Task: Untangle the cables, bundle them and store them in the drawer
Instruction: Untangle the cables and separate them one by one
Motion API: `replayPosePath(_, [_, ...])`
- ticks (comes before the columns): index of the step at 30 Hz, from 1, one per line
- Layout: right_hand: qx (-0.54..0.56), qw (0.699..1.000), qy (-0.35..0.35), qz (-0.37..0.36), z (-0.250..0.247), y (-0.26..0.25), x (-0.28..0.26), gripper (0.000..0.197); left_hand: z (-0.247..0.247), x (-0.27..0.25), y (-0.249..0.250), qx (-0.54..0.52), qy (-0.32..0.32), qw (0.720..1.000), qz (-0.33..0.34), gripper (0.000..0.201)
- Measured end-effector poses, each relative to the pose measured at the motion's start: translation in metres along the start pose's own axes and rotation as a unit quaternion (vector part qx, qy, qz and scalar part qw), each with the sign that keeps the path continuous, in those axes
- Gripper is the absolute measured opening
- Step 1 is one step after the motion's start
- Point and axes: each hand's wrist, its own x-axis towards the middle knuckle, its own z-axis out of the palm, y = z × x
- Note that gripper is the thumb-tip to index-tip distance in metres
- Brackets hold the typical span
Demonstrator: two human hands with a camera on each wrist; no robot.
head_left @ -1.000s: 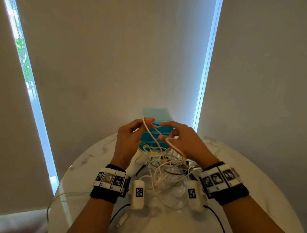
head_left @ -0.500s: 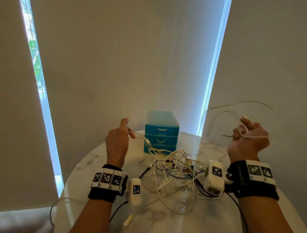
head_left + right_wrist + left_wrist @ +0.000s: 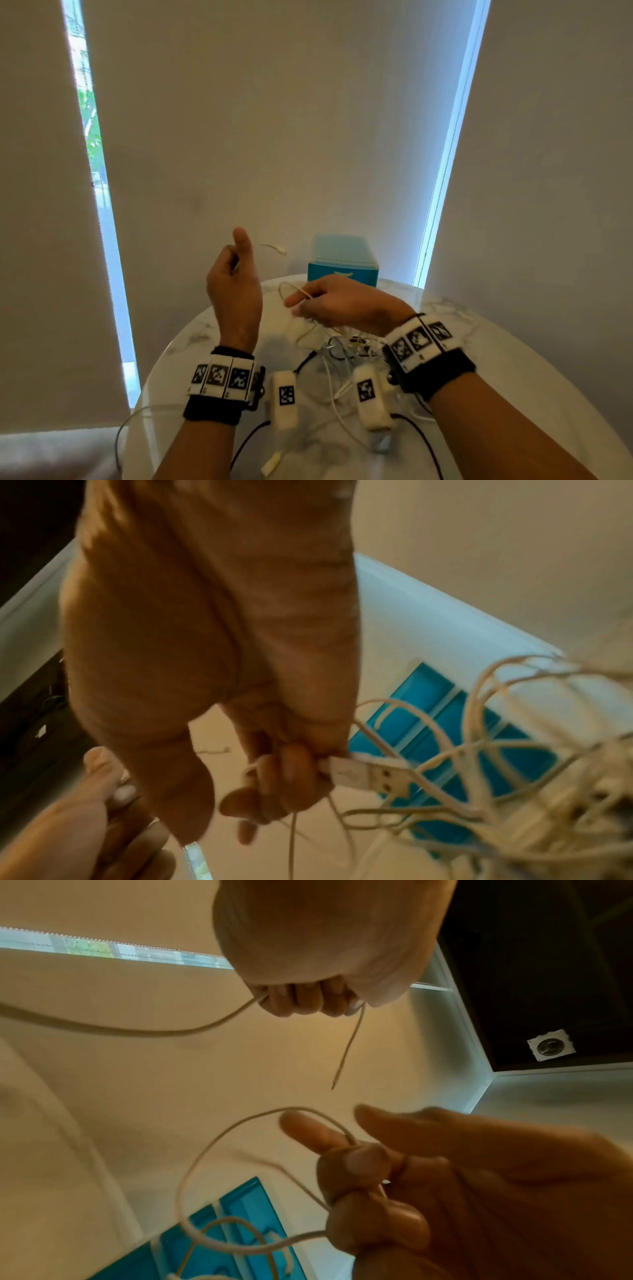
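Note:
My left hand (image 3: 236,262) is raised above the table's left side, thumb up. Its fingers (image 3: 304,1001) are curled round a thin white cable (image 3: 116,1031) whose short free end (image 3: 279,249) sticks out to the right. My right hand (image 3: 303,305) hovers over the tangle of white and dark cables (image 3: 349,347). It grips a loop of the same white cable (image 3: 219,1137) and a white USB plug (image 3: 359,773). The blue drawer unit (image 3: 342,267) stands behind the hands, its drawers (image 3: 428,723) closed.
The round marble table (image 3: 496,359) carries the tangle in its middle. A loose white plug (image 3: 272,466) lies near the front edge, and a cable (image 3: 137,418) hangs over the left rim. Blinds and wall close in right behind the drawer unit.
My right hand has swung from far out on the right back to the centre, over the tangle, still holding cable. My left hand has risen a little with its cable end.

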Motion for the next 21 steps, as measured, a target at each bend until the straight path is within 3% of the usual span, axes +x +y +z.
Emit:
replayPosePath(7, [0.136,0.975,0.172,-0.028,-0.015,0.030,-0.022,0.024,0.018,-0.010,-0.018,0.005,-0.134,0.990,-0.047,0.035])
replayPosePath(10, [0.161,0.964,0.208,-0.034,-0.021,0.039,-0.029,0.027,0.020,-0.016,-0.015,0.001,-0.205,0.979,-0.015,0.023])
replayPosePath(12, [0.119,0.964,0.239,-0.002,-0.024,0.046,-0.033,0.021,0.022,-0.022,-0.010,-0.004,-0.249,0.968,0.003,0.023])
replayPosePath(14, [0.143,0.959,0.242,0.041,-0.024,0.052,-0.034,0.021,0.024,-0.026,-0.007,0.002,-0.283,0.959,0.010,0.024])
replayPosePath(15, [0.213,0.948,0.232,0.042,-0.023,0.053,-0.033,0.025,0.025,-0.028,-0.008,0.008,-0.299,0.954,0.014,0.023])
replayPosePath(18, [0.455,0.873,0.174,-0.025,-0.025,0.059,-0.034,0.042,0.028,-0.031,-0.011,0.008,-0.346,0.938,0.007,0.021])
replayPosePath(19, [0.475,0.865,0.156,-0.044,-0.025,0.061,-0.035,0.045,0.029,-0.031,-0.012,0.009,-0.366,0.931,0.006,0.021])
replayPosePath(21, [0.437,0.883,0.156,-0.072,-0.022,0.061,-0.038,0.045,0.030,-0.033,-0.014,0.025,-0.413,0.910,0.018,0.021])
